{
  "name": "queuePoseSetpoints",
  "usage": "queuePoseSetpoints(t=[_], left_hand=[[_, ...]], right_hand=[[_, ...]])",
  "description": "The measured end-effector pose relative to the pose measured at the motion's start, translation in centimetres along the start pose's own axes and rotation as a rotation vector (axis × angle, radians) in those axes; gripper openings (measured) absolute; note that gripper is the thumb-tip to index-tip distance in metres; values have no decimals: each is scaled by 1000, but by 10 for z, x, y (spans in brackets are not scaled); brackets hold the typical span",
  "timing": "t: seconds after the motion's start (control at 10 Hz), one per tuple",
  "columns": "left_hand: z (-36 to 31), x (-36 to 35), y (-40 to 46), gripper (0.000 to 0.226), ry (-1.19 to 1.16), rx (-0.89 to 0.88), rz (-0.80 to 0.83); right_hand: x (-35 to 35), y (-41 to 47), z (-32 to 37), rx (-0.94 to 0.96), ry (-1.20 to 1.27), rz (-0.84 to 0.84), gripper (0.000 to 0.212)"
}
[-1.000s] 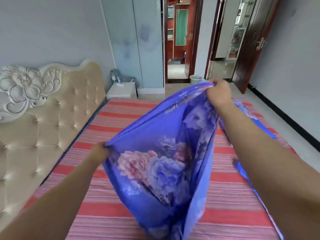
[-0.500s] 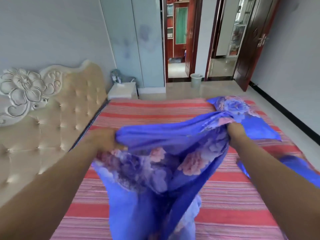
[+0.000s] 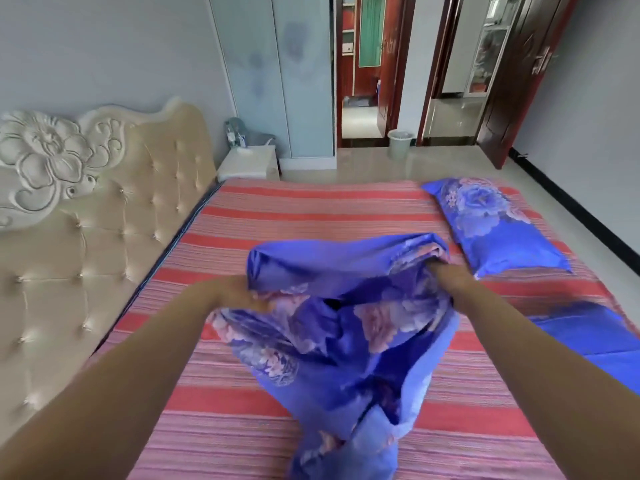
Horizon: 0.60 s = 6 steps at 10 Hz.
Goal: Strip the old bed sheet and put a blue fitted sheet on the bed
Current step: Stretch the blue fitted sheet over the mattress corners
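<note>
A blue sheet with pink and lilac flowers (image 3: 346,320) is bunched up over the middle of the bed, its lower end trailing toward me. My left hand (image 3: 232,294) grips its left edge. My right hand (image 3: 450,277) grips the right side, fingers buried in the folds. Under it lies the bed's red and pink striped cover (image 3: 311,209), spread flat over the mattress.
A matching blue floral pillow (image 3: 491,226) lies at the bed's far right, more blue cloth (image 3: 588,337) at the right edge. The padded cream headboard (image 3: 86,220) runs along the left. A white nightstand (image 3: 249,162), a waste bin (image 3: 400,143) and open doorways stand beyond.
Both hands have come down from a high spread; the right hand dropped from head height to near the bed. The sheet, held up open before, now hangs bunched low over the mattress.
</note>
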State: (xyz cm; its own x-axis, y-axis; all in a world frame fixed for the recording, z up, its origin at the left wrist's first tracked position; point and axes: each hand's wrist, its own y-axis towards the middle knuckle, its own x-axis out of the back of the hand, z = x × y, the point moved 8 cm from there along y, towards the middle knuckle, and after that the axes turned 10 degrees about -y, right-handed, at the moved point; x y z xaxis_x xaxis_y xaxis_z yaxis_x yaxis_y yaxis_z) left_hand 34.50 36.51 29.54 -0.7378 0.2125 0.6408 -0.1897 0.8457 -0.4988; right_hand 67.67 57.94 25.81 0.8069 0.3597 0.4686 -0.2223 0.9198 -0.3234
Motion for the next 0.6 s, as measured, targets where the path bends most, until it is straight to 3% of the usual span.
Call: queuePoseSetpoints(t=[0.1, 0.2, 0.3, 0.4, 0.5, 0.6], left_hand=[[61, -19, -6, 23, 616, 268, 139], [116, -59, -12, 15, 336, 300, 154], [146, -122, -27, 9, 162, 349, 334], [164, -175, -44, 18, 543, 448, 760], [150, -156, -33, 23, 733, 495, 830], [99, -74, 44, 29, 207, 466, 175]], right_hand=[[-33, -18, -40, 47, -609, 314, 33], [-71, -65, -101, 52, -1214, 738, 56], [-110, -127, -161, 38, -1457, 1045, 43], [-135, -163, -189, -92, -1364, 1189, 45], [-149, -141, -168, -63, -1382, 1215, 28], [-139, -57, -76, 82, -1396, 690, 27]])
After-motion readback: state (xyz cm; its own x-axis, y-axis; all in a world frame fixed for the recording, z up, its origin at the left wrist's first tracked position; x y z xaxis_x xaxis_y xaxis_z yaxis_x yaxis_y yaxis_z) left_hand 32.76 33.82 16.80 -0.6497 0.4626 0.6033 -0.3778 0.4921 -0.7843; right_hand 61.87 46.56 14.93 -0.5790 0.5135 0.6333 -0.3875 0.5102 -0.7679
